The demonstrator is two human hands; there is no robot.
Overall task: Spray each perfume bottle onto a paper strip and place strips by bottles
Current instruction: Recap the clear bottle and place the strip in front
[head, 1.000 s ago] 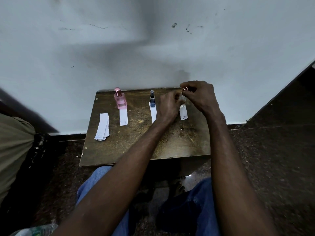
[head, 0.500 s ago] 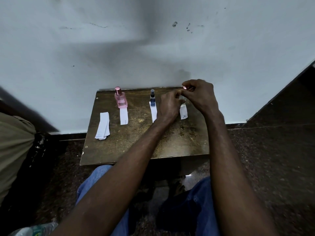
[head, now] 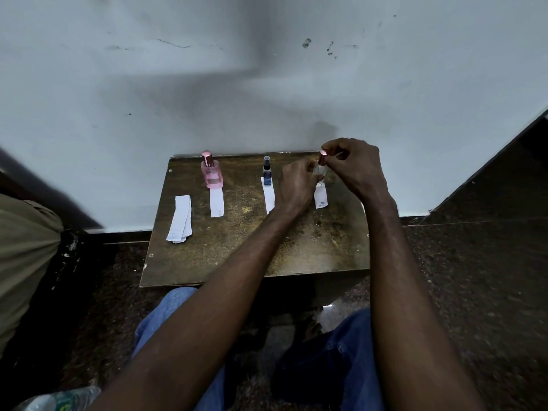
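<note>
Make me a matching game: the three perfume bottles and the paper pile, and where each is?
1 pink square glass bottle
2 small dark blue spray bottle
3 clear bottle with pinkish metal cap
4 pile of white paper strips

A in left hand, right hand on its cap
B leftmost on brown table
C middle bottle
D left-end bottle

Pairs: 1-D, 2-C, 3-A, 4-B

A small wooden table (head: 267,250) with a worn, scuffed brown top stands against the wall. Along its far edge stand a pink perfume bottle (head: 212,173) and a small dark-blue spray bottle (head: 267,172), each with a white paper strip just in front: the left strip (head: 216,206) and the middle strip (head: 268,200). A right strip (head: 321,197) lies below a clear bottle (head: 320,172), whose base is hidden. A stack of spare strips (head: 180,218) lies at the left.
</note>
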